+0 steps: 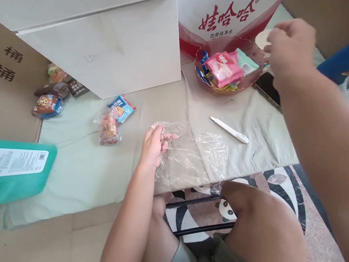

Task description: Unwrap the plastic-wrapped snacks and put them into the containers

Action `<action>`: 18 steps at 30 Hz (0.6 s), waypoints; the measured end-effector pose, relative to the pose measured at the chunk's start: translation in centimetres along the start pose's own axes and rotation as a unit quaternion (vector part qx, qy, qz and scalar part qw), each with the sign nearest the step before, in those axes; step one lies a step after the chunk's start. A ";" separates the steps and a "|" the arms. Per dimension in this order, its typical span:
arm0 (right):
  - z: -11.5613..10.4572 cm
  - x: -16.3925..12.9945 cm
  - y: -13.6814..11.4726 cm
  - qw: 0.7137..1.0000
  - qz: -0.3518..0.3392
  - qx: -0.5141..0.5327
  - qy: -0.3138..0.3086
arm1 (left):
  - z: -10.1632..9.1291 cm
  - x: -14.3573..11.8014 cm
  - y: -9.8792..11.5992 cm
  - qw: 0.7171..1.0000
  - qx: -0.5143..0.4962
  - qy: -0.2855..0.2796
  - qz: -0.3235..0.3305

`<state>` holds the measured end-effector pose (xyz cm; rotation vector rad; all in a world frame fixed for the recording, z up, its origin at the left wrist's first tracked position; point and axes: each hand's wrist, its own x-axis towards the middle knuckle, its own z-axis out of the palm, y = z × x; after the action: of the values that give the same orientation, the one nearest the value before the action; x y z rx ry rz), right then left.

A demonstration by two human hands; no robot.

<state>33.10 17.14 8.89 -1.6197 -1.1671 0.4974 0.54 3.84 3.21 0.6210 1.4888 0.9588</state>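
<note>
My left hand (154,146) pinches the left edge of a clear plastic bag (190,157) that lies crumpled on a pale green cloth (79,167). My right hand (288,45) is raised at the far right, fingers curled, just beside the rim of a reddish transparent bowl (229,66) filled with wrapped snacks, a pink packet (224,68) on top. Whether the right hand holds anything I cannot tell. A white pen-like tool (229,129) lies on the cloth between bag and bowl.
Two snack packets (114,119) lie left of the bag; more packets (54,94) sit by a brown carton. A white box (108,43) and a red-and-white printed carton (227,13) stand behind. A green jug (8,173) lies at left. My knees are below.
</note>
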 end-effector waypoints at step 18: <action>-8.9 -5.7 10.8 0.915 0.108 -0.383 -0.073 | 1.9 -0.1 -0.6 0.999 0.039 -0.008 -0.001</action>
<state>42.32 7.85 1.37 -2.4388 -1.3982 0.3095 2.54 3.92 2.84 0.6819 1.5189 0.8959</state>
